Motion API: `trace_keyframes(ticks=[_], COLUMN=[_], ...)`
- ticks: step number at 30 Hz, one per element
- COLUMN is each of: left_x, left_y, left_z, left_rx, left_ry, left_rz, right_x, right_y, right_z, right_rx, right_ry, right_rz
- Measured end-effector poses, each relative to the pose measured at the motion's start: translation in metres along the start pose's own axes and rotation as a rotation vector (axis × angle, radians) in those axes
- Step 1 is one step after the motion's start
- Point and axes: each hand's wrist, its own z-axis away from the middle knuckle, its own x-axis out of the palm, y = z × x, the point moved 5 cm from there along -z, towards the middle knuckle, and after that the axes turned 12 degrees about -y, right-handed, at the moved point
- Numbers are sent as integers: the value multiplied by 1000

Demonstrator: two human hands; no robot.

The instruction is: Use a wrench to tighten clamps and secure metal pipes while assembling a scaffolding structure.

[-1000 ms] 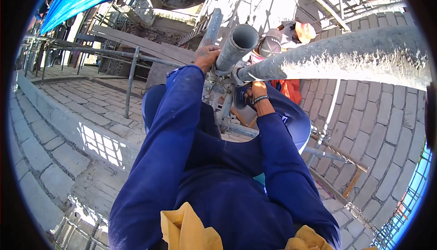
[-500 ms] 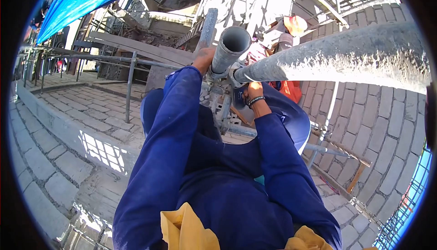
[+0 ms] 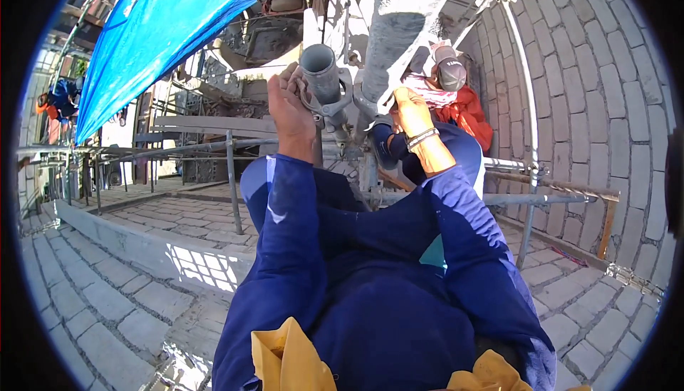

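Far left, blue tarp [image 3: 171,31] hangs over the site; nearer, a grey rail post [image 3: 233,188] stands left of your knee. Next, your left hand [image 3: 291,117]: it's up at the near-left side of the upright pipe [image 3: 325,85], fingers loosely bent beside the metal clamp [image 3: 335,108]. Can't tell if they actually hold the clamp or just touch it. The clamp sits around that open-topped pipe, in front of you, beyond your knees. Just right of it, the thick grey pipe [image 3: 410,17] slants away to the far side, its near end at the same joint.

Your right hand [image 3: 417,120] is at that near end, fingers curled in; what's under them is hidden, so can't tell whether you're gripping anything. Further right, close by, a co-worker's grey cap [image 3: 450,72] and orange garment [image 3: 470,115] show below the joint.

Step in hand, my read: you're handling the clamp joint between the two pipes, not clearly done. Next move seems to call for a sure left-hand hold on the clamp, the thick pipe kept steady, and nothing dropped toward the co-worker.
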Motion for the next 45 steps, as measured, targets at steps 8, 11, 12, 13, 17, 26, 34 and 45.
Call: trace_keyframes(ticks=[8, 11, 12, 13, 17, 26, 34, 45], left_x=[4, -8, -15, -24, -23, 25, 38, 88], left_y=[16, 4, -3, -8, 4, 23, 29, 92], left_z=[-8, -7, -9, -11, -10, -3, -1, 14], left_rx=[-3, -110, -103, -83, 65, 169, 281, 133], left_ry=[30, 56, 59, 68, -73, 367, 250, -76], left_rz=[-235, -243, -181, -117, -155, -170, -417, -376], right_x=[2, -4, -3, 1, 16, 0, -13, 25], right_y=[-19, -15, -17, -20, -16, -45, -87, -123], right_z=[6, -6, -7, -7, -9, 10, 12, 44], right_rx=[5, -46, -58, -70, -160, -227, -395, -472], right_ry=[-63, 0, -2, -18, -125, 22, 28, -66], right_rz=[-29, -52, -51, -45, -14, -4, 58, 43])
